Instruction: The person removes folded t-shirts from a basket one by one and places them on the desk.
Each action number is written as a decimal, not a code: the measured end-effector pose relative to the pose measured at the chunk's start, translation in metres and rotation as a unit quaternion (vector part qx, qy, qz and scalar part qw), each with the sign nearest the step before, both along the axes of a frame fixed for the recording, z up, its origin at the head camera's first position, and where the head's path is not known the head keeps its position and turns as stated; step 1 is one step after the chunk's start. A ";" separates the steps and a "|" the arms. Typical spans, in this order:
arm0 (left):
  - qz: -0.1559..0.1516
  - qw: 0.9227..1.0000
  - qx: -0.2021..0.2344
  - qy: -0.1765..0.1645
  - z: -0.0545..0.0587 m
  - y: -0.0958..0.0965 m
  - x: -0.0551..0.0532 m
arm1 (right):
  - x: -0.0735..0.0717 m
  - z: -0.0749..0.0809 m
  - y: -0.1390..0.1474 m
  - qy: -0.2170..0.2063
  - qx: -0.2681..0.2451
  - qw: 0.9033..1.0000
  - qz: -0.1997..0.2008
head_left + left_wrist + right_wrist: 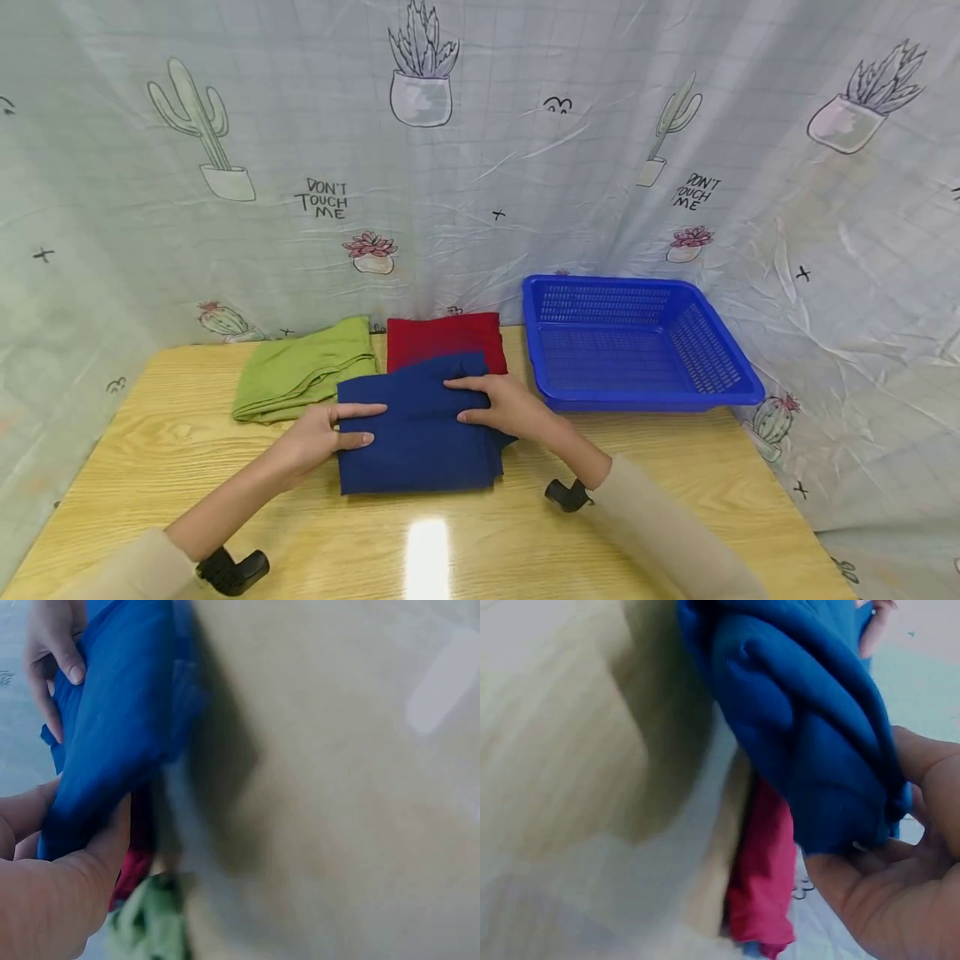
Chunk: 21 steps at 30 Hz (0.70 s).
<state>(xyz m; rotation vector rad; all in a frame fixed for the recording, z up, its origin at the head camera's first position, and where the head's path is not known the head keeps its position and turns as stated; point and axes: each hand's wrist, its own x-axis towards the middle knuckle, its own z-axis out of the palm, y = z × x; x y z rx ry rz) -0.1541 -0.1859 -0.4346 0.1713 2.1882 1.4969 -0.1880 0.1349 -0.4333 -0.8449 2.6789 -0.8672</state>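
A folded dark blue cloth (420,446) is held up off the table between both hands, and a shadow falls beneath it in the wrist views. My left hand (311,442) grips its left edge, thumb on one side and fingers on the other. At the right edge my right hand (513,408) pinches the cloth the same way; in the right wrist view its layers (795,697) hang in loose rolls. Behind it lies a folded red cloth (450,333), partly hidden by the blue one. To the left of that is a folded yellow-green cloth (300,371).
A blue plastic basket (652,400) with slotted walls stands at the back right of the wooden table (637,533). A pale curtain (487,150) printed with cacti hangs behind the table. Each wrist carries a small black camera mount.
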 end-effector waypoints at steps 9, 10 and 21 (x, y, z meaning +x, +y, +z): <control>0.016 1.000 -0.017 0.010 -0.039 0.005 0.012 | 0.013 -0.021 0.002 -0.080 0.112 0.990 0.000; 0.019 1.000 -0.017 0.008 -0.040 0.005 0.012 | 0.013 -0.022 0.002 -0.082 0.111 0.990 -0.005; -0.002 0.997 -0.057 0.054 -0.039 0.006 0.009 | 0.012 -0.021 0.001 -0.027 0.133 0.991 -0.008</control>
